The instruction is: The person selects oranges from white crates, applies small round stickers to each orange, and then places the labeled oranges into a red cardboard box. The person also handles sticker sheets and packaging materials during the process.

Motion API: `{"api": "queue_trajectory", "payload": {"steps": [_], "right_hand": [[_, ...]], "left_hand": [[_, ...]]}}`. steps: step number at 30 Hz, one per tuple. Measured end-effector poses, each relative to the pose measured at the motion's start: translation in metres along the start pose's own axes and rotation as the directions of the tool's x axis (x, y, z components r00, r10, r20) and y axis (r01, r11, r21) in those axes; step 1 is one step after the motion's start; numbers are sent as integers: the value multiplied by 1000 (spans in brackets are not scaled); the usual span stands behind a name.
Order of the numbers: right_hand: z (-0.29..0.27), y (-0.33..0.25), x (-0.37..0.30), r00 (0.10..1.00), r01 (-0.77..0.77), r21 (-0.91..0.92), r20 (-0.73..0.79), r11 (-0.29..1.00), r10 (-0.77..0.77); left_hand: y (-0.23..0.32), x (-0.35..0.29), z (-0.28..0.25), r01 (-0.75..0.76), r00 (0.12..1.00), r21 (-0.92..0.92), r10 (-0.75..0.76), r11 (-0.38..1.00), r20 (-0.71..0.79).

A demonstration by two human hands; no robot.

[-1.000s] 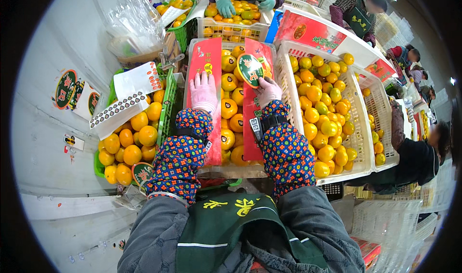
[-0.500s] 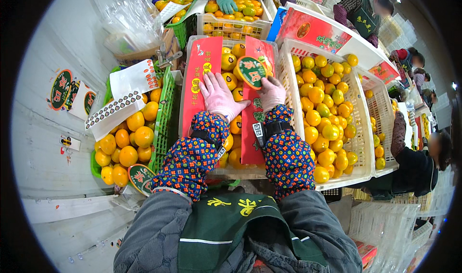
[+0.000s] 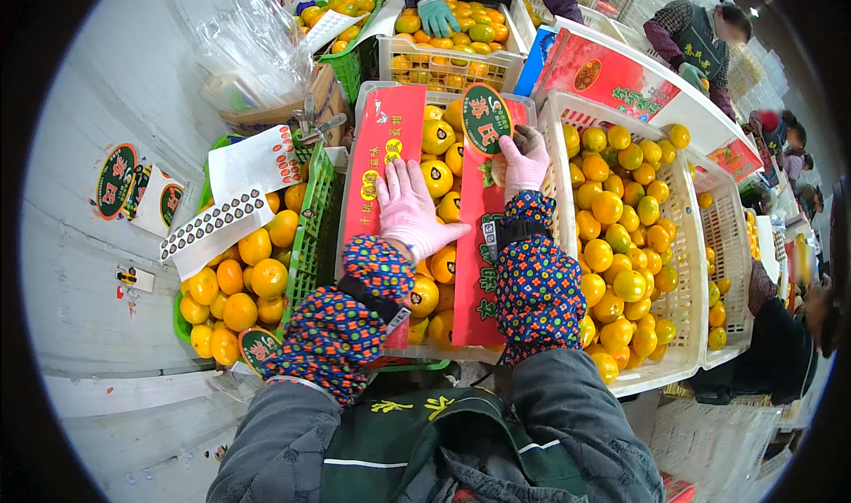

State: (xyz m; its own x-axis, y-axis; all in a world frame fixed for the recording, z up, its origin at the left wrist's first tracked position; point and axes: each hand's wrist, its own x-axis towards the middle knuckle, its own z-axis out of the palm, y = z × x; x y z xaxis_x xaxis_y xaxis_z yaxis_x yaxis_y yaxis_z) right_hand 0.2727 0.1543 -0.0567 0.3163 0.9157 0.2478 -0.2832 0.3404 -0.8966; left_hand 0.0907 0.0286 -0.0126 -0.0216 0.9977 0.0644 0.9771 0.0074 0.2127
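In front of me stands a box of oranges (image 3: 438, 173) with two long red flaps over its sides. My left hand (image 3: 412, 209), in a pale pink glove, lies with fingers spread over the left red flap (image 3: 387, 140) and the oranges in the gap. My right hand (image 3: 525, 159), gloved alike, pinches the lower right edge of an oval green label (image 3: 485, 120) with an orange rim. That label lies over the far end of the right red flap (image 3: 476, 272). Small dark round stickers show on several of the oranges.
A green basket (image 3: 316, 228) of oranges, with sticker sheets (image 3: 217, 230) on top, stands left. White crates (image 3: 683, 281) of oranges stand right. Plastic bags (image 3: 257, 51) lie at the far left. Across from me, a co-worker's teal-gloved hand (image 3: 438, 15) rests on oranges in another crate.
The oval label has gone from tilted above the oranges to the far end of the right flap, with my right hand at its edge. My left hand stays on the left flap. The view has shifted.
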Motion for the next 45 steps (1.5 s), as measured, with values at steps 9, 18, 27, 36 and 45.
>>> {"api": "queue_trajectory", "payload": {"steps": [9, 18, 27, 36, 45], "right_hand": [[-4, -1, -1, 997, -82, 103, 26, 991, 79], [4, -8, 0, 996, -53, 3, 73, 999, 53], [18, -25, 58, 732, -352, -259, 523, 900, 437], [33, -22, 72, 612, -338, -547, 491, 766, 620], [47, -28, 49, 821, 401, -857, 492, 323, 288]], "left_hand": [[-20, 28, 12, -69, 963, -163, 23, 984, -267], [12, 24, 9, 111, 980, 33, -104, 993, -172], [9, 22, 8, 94, 983, -53, -101, 994, -156], [9, 22, 11, 82, 981, -80, -94, 993, -167], [11, 22, 6, 48, 994, -7, -48, 999, -98]]}}
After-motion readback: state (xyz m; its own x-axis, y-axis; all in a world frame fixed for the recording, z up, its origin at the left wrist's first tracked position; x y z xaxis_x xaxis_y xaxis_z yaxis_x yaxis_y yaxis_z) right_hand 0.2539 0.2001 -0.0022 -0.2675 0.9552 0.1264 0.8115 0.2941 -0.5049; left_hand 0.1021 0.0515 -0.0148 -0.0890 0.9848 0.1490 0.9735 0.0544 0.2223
